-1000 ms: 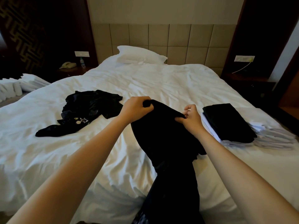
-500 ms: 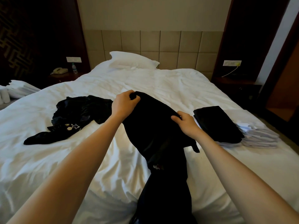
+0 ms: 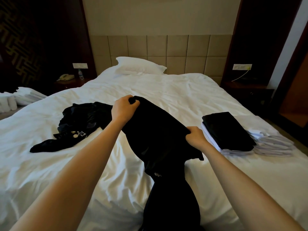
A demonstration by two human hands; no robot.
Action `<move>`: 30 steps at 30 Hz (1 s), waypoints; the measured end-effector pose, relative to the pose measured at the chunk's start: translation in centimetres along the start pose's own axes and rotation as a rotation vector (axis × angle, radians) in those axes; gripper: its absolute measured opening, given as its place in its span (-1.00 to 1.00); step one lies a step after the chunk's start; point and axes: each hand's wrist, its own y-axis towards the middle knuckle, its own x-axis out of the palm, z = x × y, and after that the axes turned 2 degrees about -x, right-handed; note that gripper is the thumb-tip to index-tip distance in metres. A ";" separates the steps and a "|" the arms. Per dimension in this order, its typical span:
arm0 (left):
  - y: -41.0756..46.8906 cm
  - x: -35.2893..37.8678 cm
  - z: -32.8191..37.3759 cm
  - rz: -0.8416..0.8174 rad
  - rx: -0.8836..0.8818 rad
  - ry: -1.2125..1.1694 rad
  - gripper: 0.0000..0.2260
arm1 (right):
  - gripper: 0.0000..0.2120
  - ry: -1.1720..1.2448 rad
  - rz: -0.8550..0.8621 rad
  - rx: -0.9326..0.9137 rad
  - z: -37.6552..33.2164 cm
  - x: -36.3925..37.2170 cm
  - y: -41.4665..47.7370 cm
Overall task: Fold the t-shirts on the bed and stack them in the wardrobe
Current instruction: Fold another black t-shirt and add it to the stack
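Black t-shirt [image 3: 155, 135], held above the middle of the bed [image 3: 166, 94], with its lower part trailing off the near edge. The left hand [image 3: 124, 108] grips the far corner in curled fingers; the right hand [image 3: 195, 136] pinches the near-right edge. Good practice: draw the two grips apart until the cloth is taut, then lay it flat. Crumpled dark garment [image 3: 80, 120] at left; folded stack [image 3: 228, 130] at right.

no legible text, print on crumpled black t-shirt [image 3: 78, 133] too small to read
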 end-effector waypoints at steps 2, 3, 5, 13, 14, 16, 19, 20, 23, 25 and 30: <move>0.2 0.0 0.4 0.004 -0.007 0.003 -0.76 | -0.74 0.096 0.083 0.054 -0.7 -0.4 0.5; 0.4 0.1 0.6 0.004 -0.013 -0.003 -0.75 | -0.77 0.134 0.118 0.062 -1.2 -0.7 0.6; 0.8 0.0 1.2 0.004 -0.018 -0.016 -0.74 | -0.74 0.240 0.163 0.028 -2.1 -1.4 0.9; 2.3 -1.9 2.9 0.080 -0.032 -0.006 -0.69 | -0.63 0.213 0.124 -0.378 -4.8 -4.6 -0.2; 2.4 -2.0 2.7 0.084 -0.035 0.000 -0.69 | -0.64 0.120 0.136 -0.443 -5.0 -4.6 -0.3; 2.2 -2.1 2.3 0.081 -0.044 0.007 -0.71 | -0.71 -0.012 0.137 -0.505 -5.0 -4.2 -0.2; 2.0 -2.1 1.9 0.075 -0.063 0.012 -0.72 | -0.82 -0.015 0.131 -0.433 -4.7 -3.9 -0.3; 1.9 -2.1 1.8 0.074 -0.063 0.015 -0.72 | -0.82 0.004 0.125 -0.406 -4.7 -3.9 -0.4; 1.9 -2.1 1.9 0.064 -0.058 0.006 -0.73 | -0.73 0.041 0.067 -0.329 -5.0 -4.0 -0.8; 2.0 -2.1 1.9 0.057 -0.057 0.002 -0.73 | -0.77 0.020 0.015 -0.293 -5.2 -3.9 -0.9; 2.0 -1.8 1.8 0.053 -0.060 -0.009 -0.72 | -0.95 0.034 0.093 -0.308 -4.9 -3.6 -0.4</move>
